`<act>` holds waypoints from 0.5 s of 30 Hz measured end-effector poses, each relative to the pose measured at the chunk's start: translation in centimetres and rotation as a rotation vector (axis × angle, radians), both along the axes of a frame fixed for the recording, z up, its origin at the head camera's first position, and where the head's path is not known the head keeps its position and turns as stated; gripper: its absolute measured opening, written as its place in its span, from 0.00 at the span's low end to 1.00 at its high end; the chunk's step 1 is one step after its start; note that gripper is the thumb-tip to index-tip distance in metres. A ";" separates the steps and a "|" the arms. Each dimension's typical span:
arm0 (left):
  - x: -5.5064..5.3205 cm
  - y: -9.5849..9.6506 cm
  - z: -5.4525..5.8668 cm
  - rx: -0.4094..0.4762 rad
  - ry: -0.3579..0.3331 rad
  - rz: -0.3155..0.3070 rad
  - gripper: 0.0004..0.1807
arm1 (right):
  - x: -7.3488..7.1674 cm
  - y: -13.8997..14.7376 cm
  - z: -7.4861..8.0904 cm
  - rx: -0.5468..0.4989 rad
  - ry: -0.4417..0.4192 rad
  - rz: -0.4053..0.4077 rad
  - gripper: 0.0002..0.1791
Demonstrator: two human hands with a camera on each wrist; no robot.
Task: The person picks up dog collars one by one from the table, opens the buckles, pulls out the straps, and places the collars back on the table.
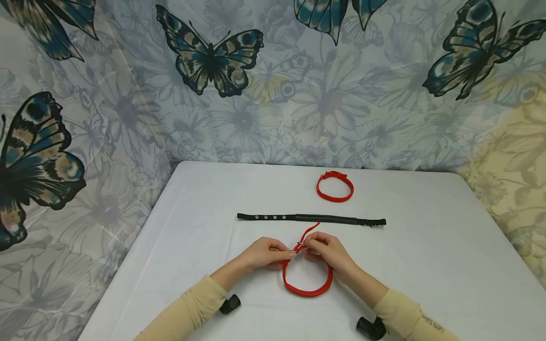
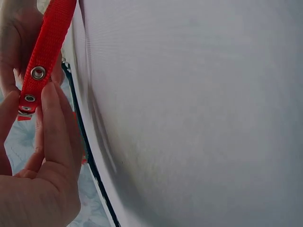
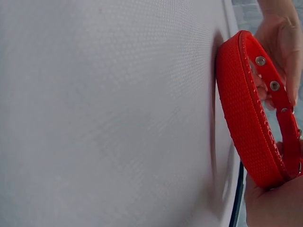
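Observation:
A red collar (image 1: 308,293) with metal eyelets forms a loop near the table's front, its thin free end pointing away past the metal buckle (image 1: 301,244). My left hand (image 1: 268,253) pinches the strap on the loop's left side, just below the buckle. From the right, my right hand (image 1: 330,251) pinches the collar by the buckle. In the left wrist view, the red strap (image 2: 51,42) runs between the left hand's fingers (image 2: 56,127), with eyelets showing. The right wrist view shows the collar's wide woven band (image 3: 251,123) standing on edge; the buckle is mostly hidden there.
Beyond the hands, a black collar (image 1: 326,219) with eyelets lies stretched straight across the white table (image 1: 204,199). A second red collar (image 1: 334,199), closed in a loop, lies farther back. Black devices (image 1: 230,304) sit by both wrists. Butterfly-patterned cloth (image 1: 243,123) hangs behind the table.

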State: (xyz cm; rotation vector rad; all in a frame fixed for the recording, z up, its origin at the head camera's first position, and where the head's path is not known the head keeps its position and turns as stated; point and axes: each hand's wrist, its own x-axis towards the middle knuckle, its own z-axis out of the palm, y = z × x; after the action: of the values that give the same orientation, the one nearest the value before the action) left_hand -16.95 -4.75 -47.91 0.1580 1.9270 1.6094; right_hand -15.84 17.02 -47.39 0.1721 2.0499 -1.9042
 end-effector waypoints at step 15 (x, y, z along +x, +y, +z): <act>0.1 0.3 0.0 0.044 0.012 0.022 0.11 | 0.4 0.1 0.2 -0.017 -0.005 -0.039 0.13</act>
State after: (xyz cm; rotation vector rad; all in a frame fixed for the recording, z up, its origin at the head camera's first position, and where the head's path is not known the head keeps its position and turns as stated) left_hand -16.86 -4.43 -47.94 0.1655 1.9093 1.6694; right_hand -15.46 17.17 -47.22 0.2135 2.0407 -1.9422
